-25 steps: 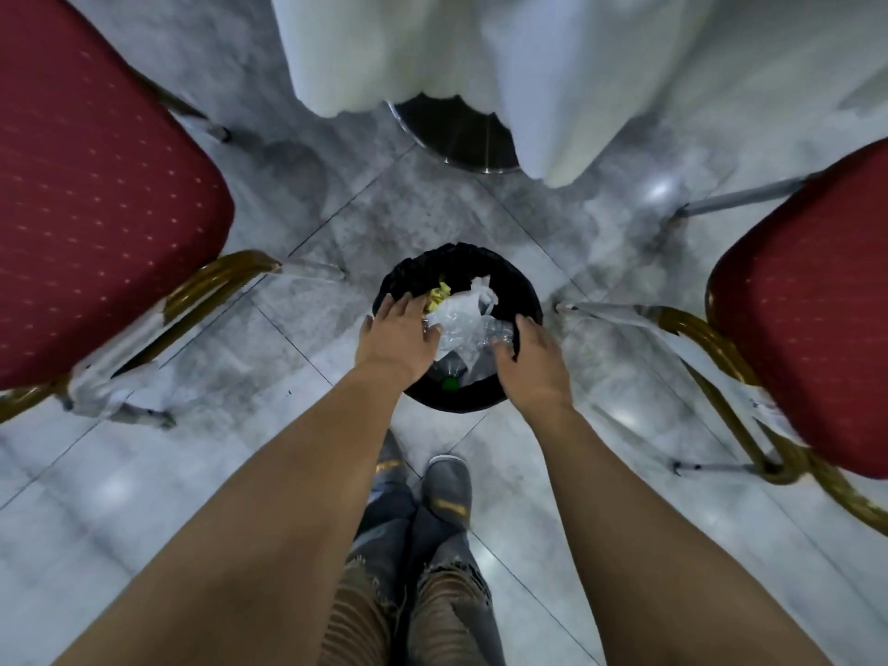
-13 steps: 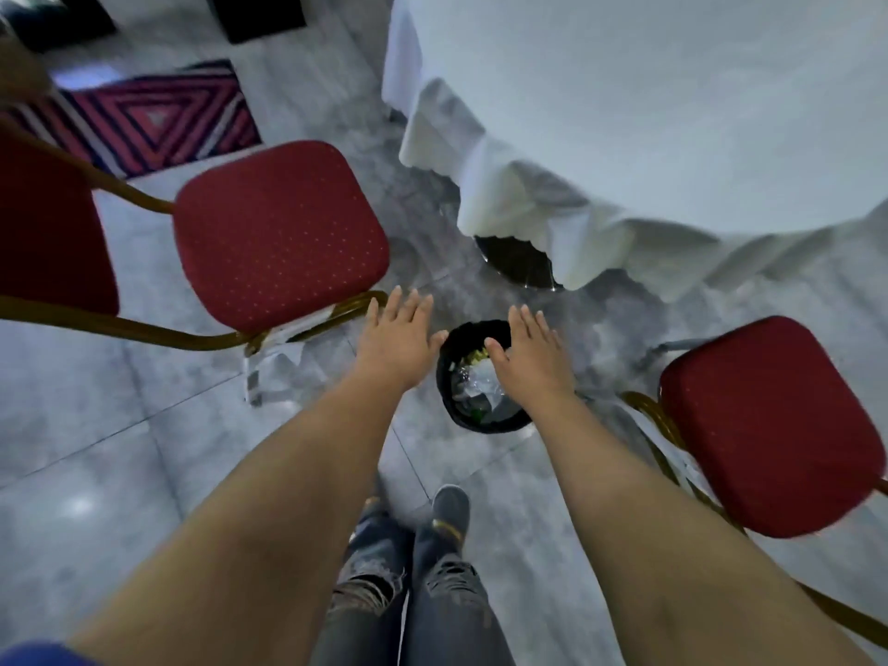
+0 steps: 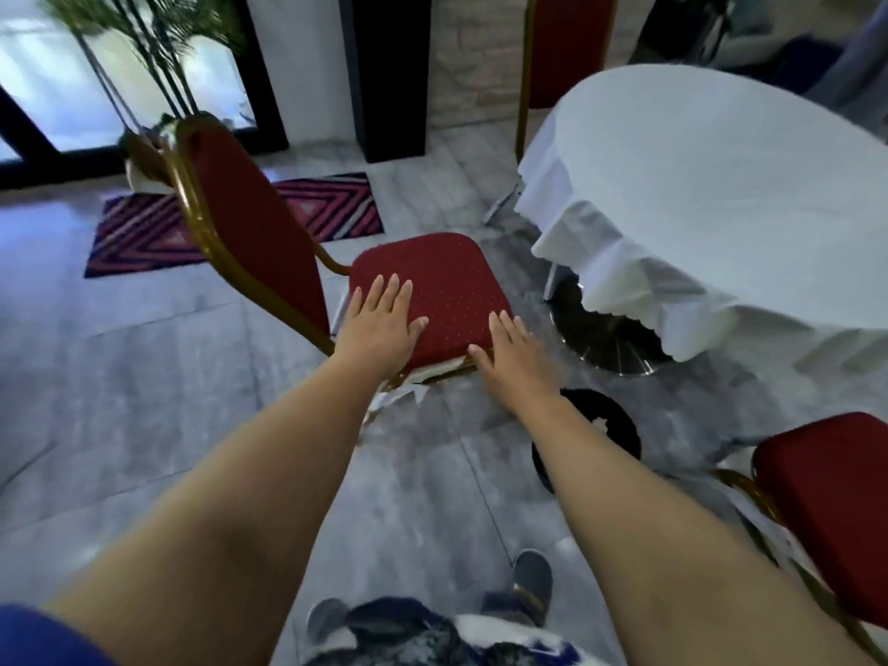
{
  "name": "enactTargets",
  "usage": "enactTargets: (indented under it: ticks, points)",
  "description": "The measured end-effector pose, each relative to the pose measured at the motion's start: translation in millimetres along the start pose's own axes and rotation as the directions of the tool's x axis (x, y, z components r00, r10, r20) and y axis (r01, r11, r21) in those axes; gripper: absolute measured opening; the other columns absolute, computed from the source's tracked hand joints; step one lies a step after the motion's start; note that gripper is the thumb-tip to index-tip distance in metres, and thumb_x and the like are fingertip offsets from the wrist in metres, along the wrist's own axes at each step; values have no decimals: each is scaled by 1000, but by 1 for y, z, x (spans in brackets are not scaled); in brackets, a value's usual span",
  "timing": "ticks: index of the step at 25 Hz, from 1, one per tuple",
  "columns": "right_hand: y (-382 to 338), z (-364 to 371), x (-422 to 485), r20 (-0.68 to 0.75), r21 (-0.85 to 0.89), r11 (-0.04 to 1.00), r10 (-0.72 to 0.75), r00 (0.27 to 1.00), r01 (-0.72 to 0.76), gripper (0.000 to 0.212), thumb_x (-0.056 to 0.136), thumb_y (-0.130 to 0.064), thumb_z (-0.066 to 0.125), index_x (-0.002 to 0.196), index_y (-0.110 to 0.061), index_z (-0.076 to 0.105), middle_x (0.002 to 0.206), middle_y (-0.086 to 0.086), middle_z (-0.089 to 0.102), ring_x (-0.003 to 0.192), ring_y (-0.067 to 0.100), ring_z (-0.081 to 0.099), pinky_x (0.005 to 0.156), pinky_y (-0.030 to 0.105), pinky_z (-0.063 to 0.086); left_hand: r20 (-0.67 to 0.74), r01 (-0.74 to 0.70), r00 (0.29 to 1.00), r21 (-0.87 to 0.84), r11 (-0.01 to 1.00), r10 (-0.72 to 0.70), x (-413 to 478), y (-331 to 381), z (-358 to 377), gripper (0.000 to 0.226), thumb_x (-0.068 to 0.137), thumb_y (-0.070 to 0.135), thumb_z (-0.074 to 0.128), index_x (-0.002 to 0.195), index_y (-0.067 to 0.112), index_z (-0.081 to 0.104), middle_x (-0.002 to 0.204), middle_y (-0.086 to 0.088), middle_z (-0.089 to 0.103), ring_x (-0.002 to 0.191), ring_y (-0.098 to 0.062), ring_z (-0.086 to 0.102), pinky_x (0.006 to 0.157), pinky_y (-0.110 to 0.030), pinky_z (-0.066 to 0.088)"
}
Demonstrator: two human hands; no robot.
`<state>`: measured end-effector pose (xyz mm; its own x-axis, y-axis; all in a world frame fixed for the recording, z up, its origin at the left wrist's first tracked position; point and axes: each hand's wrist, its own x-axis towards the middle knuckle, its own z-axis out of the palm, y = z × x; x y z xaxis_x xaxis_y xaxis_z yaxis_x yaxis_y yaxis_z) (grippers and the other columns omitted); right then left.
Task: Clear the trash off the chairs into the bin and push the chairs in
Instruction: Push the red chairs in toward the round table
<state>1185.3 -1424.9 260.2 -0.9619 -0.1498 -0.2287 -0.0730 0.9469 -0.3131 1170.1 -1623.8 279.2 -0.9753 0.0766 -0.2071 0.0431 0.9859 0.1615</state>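
Note:
A red padded chair with a gold frame (image 3: 447,281) stands ahead of me, its seat bare, its back to the left. My left hand (image 3: 382,324) is open with fingers spread over the seat's near left corner. My right hand (image 3: 516,362) is open too, over the seat's near right edge. Whether either palm touches the cushion I cannot tell. The black bin (image 3: 617,425) sits on the floor behind my right forearm, a scrap of white trash showing inside. A second red chair (image 3: 826,502) stands at the right edge.
A round table with a white cloth (image 3: 721,185) and a chrome base (image 3: 605,338) stands right of the chair. A striped rug (image 3: 144,233), a potted plant (image 3: 144,50) and a dark pillar (image 3: 384,74) are further back. Another red chair back (image 3: 567,45) rises behind the table.
Both hands let go of the trash in the bin, rose and moved left and forward to the left chair's seat. My view lifted from the floor to the room.

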Motion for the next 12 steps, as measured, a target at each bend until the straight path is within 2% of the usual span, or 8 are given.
enactTargets:
  ticks: [5, 12]
  points:
    - [-113, 25, 6, 18, -18, 995, -96, 995, 97, 67, 104, -48, 24, 158, -12, 7, 166, 5, 6, 153, 21, 1, 125, 38, 7, -86, 82, 993, 53, 995, -77, -16, -115, -45, 63, 103, 48, 11, 156, 15, 0, 164, -4, -4, 151, -21, -10, 122, -44, -5]
    - [-218, 43, 49, 13, -15, 968, -251, 968, 251, 66, 104, -46, 22, 157, -10, 9, 166, 6, 8, 153, 19, 2, 123, 35, 7, -200, 196, 959, -52, 979, -203, 6, -218, -85, 61, 104, 46, 11, 156, 17, 0, 164, -2, -7, 150, -19, -14, 122, -43, -9]
